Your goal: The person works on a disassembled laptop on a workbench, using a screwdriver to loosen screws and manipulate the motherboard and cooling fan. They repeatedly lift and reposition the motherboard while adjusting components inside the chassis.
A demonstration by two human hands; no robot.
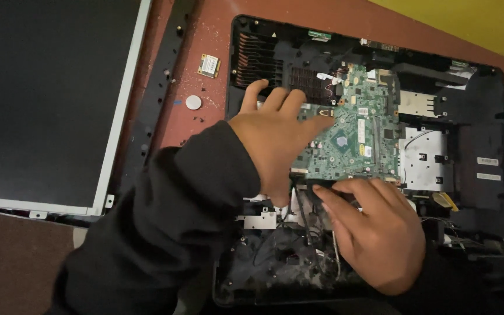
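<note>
A green circuit board (360, 131) sits in the open black rear shell (485, 134) of a flat computer lying on a reddish table. My left hand (275, 137), in a dark sleeve, grips the board's left edge, fingers spread over the top and thumb below. My right hand (374, 233) holds the board's near edge with fingertips curled under it. The board looks slightly raised at that edge. Black cables (298, 233) run beneath it.
A detached dark display panel (42, 99) lies at the left beside a black frame strip (158, 87). A small wireless card (209, 65), a coin cell battery (193, 102) and loose screws lie on the table (205, 125). Silver metal brackets (421, 157) sit right of the board.
</note>
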